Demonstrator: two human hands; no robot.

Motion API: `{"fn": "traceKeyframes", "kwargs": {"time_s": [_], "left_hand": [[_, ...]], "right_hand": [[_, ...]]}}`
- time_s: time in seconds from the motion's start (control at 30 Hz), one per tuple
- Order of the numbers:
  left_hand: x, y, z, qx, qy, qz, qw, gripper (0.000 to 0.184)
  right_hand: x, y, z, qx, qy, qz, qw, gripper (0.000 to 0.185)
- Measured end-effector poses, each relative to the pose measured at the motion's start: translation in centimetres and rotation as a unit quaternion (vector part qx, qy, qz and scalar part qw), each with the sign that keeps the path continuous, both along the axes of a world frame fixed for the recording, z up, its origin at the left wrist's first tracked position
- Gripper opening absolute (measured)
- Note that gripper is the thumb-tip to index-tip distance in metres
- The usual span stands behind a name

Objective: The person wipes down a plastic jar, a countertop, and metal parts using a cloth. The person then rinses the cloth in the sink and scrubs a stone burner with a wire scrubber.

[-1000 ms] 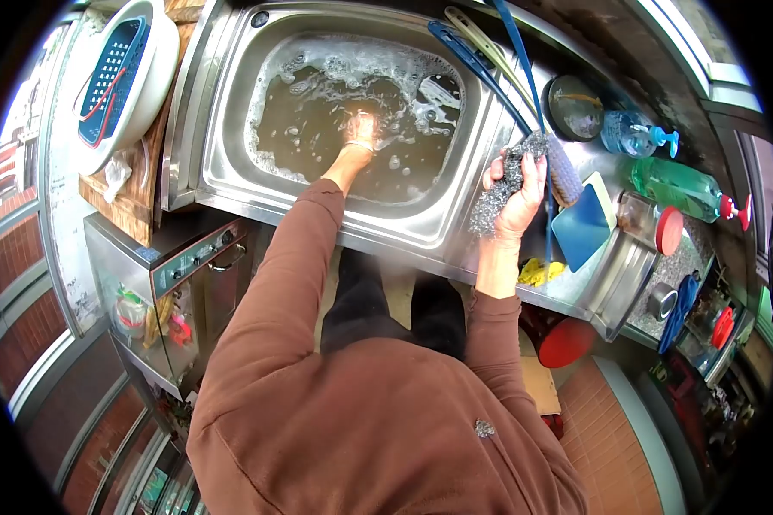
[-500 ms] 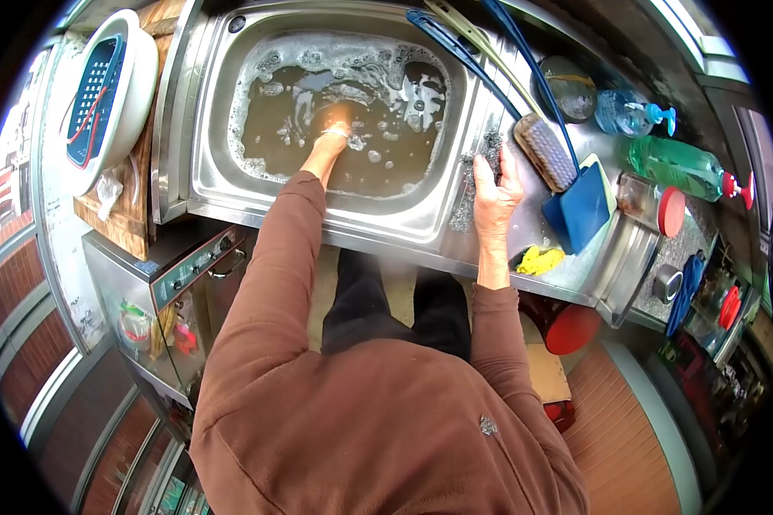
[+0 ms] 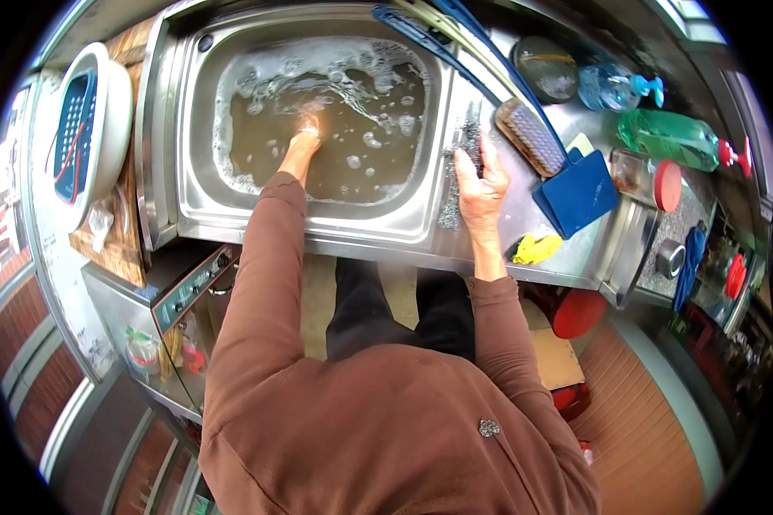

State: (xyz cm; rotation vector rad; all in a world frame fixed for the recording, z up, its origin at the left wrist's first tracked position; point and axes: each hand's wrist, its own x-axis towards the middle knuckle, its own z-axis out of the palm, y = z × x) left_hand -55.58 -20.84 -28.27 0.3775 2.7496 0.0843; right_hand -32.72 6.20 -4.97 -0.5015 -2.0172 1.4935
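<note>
My left hand (image 3: 307,130) reaches into murky brown water (image 3: 343,163) in the stainless steel sink (image 3: 199,176). Its fingers are under the surface, so I cannot see what they touch. Foam and ripples lie around it. My right hand (image 3: 483,189) rests palm-side down or sideways at the counter strip right of the sink, thumb and fingers apart. Beside and under its fingertips runs a dark, speckled grey patch (image 3: 451,204), perhaps steel wool or wet grit; I cannot tell which. Close to that hand are a scrubbing brush (image 3: 531,137) and a yellow crumpled cloth (image 3: 537,249).
Right of the sink lie a blue flat-headed tool (image 3: 580,193), a blue pump bottle (image 3: 610,88), a green pump bottle (image 3: 670,139) and a red-lidded jar (image 3: 640,176). A white basin (image 3: 116,120) stands on a wooden board (image 3: 112,253) at the left.
The view has shifted slightly, moving the sink left in the picture. Ripples and foam in the water have spread differently around my submerged left hand. My right hand stays by the speckled patch.
</note>
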Motion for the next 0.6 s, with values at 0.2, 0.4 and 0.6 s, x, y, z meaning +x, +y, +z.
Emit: {"fn": "traceKeyframes", "kwargs": {"time_s": [0.2,0.4,0.6], "left_hand": [[-3.6,-2.7,-7.0,0.03,0.049,-0.126,0.99,0.032],[-6.5,-6.4,-5.4,-0.06,0.105,-0.082,0.989,0.032],[-4.0,-5.3,8.4,-0.085,0.079,-0.084,0.99,0.04]], "right_hand": [[0.2,0.5,2.0,0.019,-0.057,0.015,0.998,0.051],[-0.7,0.3,4.8,-0.213,-0.195,0.002,0.957,0.048],[-1.9,-3.0,5.5,-0.087,-0.086,0.02,0.992,0.046]]}}
